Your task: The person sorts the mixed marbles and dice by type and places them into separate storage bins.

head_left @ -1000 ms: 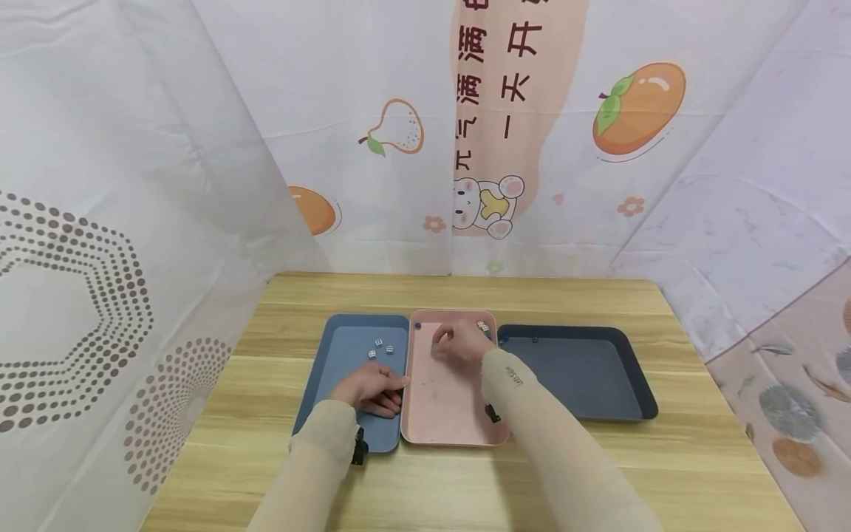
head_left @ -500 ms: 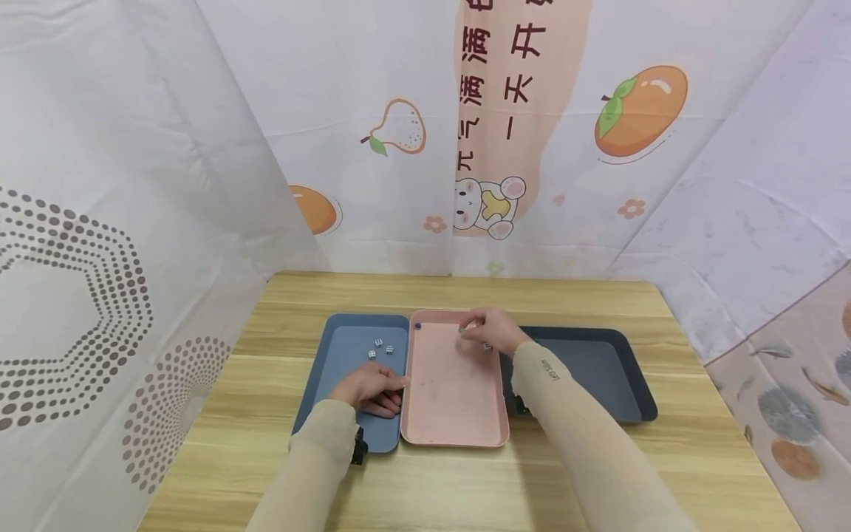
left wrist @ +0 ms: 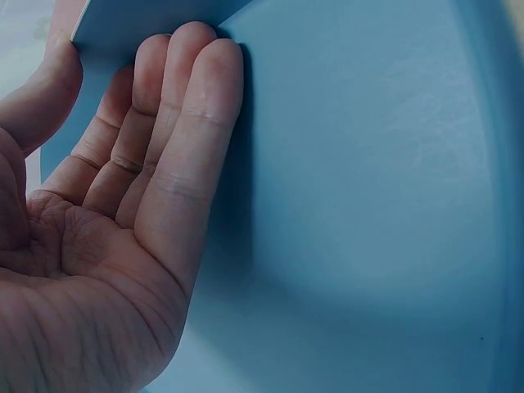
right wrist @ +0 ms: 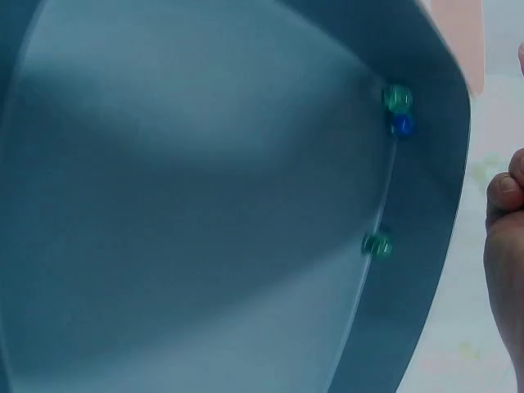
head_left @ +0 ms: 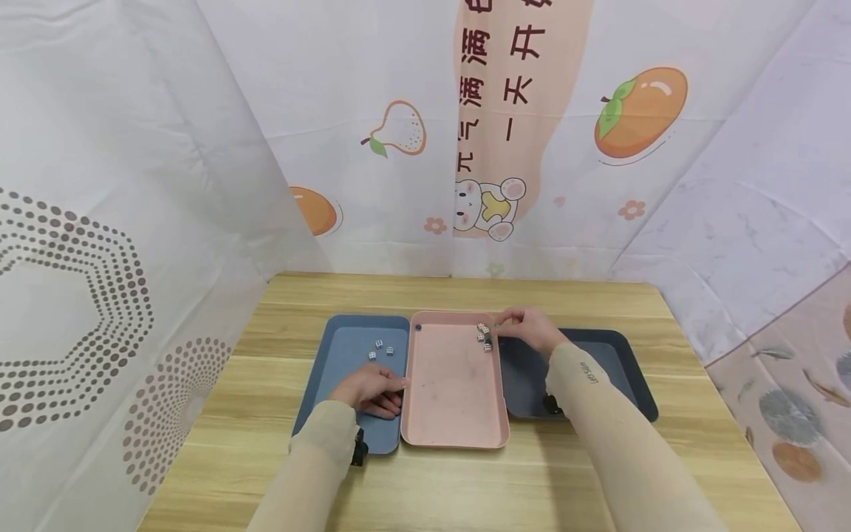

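Note:
My left hand [head_left: 372,389] grips the right wall of the blue tray [head_left: 332,347]. In the left wrist view the thumb is outside that wall and the fingers [left wrist: 192,155] are inside. My right hand [head_left: 528,328] is over the far left corner of the dark tray [head_left: 621,347], thumb and fingertips pinching what looks like a small green marble, mostly hidden. In the right wrist view, two green marbles [right wrist: 398,98] and a blue marble [right wrist: 402,124] lie along the dark tray's wall; the hand shows only partly at the edge.
Between those trays stands the pink tray [head_left: 455,421]. Several white dice [head_left: 485,330] sit in its far right corner, a blue marble [head_left: 418,326] in its far left. The blue tray holds three dice [head_left: 389,351]. A printed curtain hangs behind the wooden table [head_left: 452,488].
My right hand has moved right from above the pink tray to the dark tray's far left corner, carrying the small green thing. My left hand has stayed in place.

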